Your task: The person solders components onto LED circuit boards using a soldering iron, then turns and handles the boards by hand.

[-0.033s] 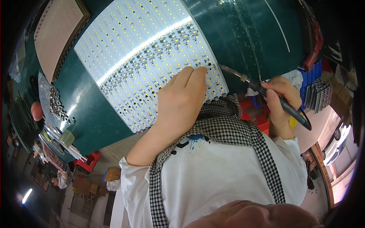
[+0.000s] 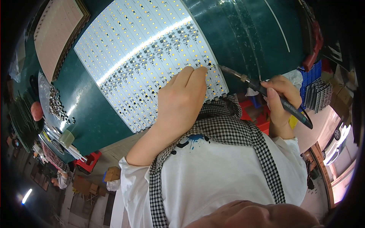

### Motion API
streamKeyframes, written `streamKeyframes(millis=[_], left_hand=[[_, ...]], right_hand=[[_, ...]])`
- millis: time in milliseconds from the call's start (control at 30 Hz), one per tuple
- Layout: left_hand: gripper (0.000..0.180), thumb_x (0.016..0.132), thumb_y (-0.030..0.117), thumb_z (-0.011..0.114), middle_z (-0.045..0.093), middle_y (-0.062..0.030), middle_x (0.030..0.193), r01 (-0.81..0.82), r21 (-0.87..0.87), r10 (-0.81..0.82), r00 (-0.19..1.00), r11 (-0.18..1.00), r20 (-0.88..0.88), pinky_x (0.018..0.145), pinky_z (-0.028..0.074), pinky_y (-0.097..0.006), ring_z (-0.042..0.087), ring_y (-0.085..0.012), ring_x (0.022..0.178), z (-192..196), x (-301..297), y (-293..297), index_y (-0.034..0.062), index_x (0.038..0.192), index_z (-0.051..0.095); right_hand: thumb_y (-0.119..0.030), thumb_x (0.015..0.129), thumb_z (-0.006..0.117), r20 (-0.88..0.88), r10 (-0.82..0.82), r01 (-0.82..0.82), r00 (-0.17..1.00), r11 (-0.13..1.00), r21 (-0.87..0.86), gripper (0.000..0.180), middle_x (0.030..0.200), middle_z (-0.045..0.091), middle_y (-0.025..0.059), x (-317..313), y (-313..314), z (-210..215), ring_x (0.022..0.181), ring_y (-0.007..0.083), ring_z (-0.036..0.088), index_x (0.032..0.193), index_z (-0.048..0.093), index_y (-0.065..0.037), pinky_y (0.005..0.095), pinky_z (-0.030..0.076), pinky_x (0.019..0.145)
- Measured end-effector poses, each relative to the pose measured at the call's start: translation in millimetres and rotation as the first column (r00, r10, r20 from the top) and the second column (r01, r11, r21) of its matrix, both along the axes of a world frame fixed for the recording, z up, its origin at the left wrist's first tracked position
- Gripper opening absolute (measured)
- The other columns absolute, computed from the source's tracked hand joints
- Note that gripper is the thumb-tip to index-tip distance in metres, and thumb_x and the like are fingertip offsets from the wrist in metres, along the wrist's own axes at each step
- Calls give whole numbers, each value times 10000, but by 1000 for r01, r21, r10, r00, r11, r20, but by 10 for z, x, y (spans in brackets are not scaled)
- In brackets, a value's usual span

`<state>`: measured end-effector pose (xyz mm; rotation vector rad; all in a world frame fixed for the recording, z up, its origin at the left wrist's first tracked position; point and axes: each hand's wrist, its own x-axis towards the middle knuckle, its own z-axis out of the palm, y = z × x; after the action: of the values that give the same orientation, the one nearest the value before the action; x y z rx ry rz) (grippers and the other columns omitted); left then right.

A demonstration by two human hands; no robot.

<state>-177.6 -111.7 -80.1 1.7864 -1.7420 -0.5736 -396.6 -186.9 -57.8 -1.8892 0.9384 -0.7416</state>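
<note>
A white circuit-board panel (image 2: 148,49) with rows of small yellow LEDs and dark components lies on the green table. My left hand (image 2: 180,97) rests on its near right part, fingers curled and pressed together. Whatever those fingertips pinch, if anything, is hidden. In my right hand (image 2: 283,95) is a soldering iron (image 2: 292,108), gripped by its dark handle. Its thin metal tip points left, close to the panel's right edge and a little right of my left fingertips. I cannot tell whether the tip touches the board.
Stacked tan panels (image 2: 59,34) stand at the far left of the green table (image 2: 243,34). Nearer are a pile of small metal parts (image 2: 57,106) and a pale translucent cup (image 2: 67,139). A thin white strip (image 2: 279,26) lies at the far right. Beside the table is a blue crate (image 2: 313,78).
My right hand and the rear of the soldering iron have shifted very slightly. My left hand and the panel look the same.
</note>
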Motion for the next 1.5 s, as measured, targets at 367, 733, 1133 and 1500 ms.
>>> streamKeyframes(millis=[367,733,1133,1500], left_hand=[[160,767,-6,603,528,-94,688,10,45,-8,999,999,-44,490,426,-322,537,-241,554,2,-15,-19,28,924,604],[131,730,-10,618,532,-74,708,-71,41,73,996,997,-57,500,450,-289,567,-196,577,36,34,87,33,844,568],[122,744,41,625,518,-71,711,-99,31,101,994,995,-40,485,445,-315,547,-229,568,-44,41,107,54,849,563],[107,758,36,609,501,-78,703,-88,47,92,993,995,-80,480,443,-320,540,-234,560,-38,46,103,50,849,555]], right_hand=[[-31,747,608,-27,-72,74,997,992,104,83,643,575,107,60,4,22,544,161,518,791,634,34,248,378,490],[-43,742,577,9,4,-4,1000,999,-38,104,636,572,119,-67,30,20,553,205,553,800,629,26,272,422,508],[-24,740,590,-25,47,-47,999,999,12,103,656,589,131,135,39,13,551,197,563,811,632,38,256,427,500],[-28,741,597,-28,41,-40,999,999,18,101,656,590,131,128,44,3,551,192,561,811,636,35,249,421,495]])
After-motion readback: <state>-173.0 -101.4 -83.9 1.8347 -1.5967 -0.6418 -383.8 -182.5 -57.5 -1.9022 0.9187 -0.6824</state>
